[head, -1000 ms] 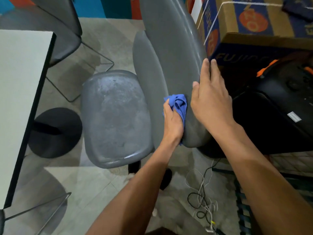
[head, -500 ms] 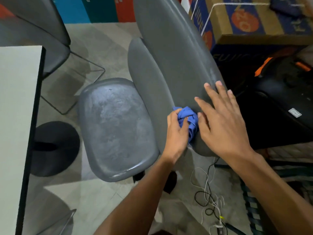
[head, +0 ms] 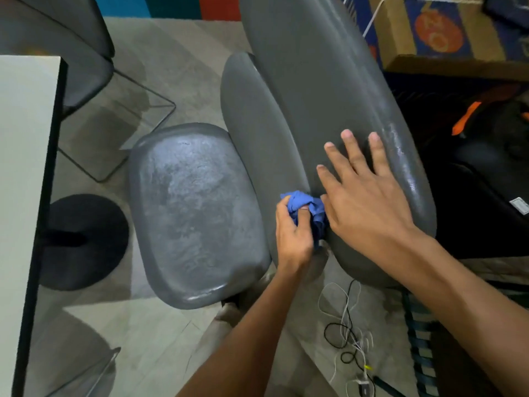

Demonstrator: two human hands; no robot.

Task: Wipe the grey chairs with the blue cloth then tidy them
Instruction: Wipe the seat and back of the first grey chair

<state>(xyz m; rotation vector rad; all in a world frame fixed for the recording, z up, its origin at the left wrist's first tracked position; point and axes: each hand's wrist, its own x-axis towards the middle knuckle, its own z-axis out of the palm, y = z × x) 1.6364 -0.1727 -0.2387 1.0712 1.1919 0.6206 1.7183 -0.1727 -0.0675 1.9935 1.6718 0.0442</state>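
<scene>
Shift: since the earlier frame, right hand (head: 369,202) has been slid from the grey chair's (head: 194,213) backrest edge onto its rear face.
Grip: blue cloth (head: 303,203) is bunched in left hand (head: 292,233), against the lower backrest; right hand lies flat, fingers straight.
Risk: bunched cloth could leave patches unwiped.
Risk: cables (head: 349,336) below the backrest could be snagged.

A white table (head: 23,173) with a dark edge runs down the left side, its round black base (head: 86,242) on the pale floor (head: 160,333) beneath it. At the top right sits a cardboard box (head: 429,32) printed in blue and orange. Below the box lies a black case (head: 483,179) with orange parts. Tangled white and black cables (head: 347,336) lie on the floor near the bottom edge.
</scene>
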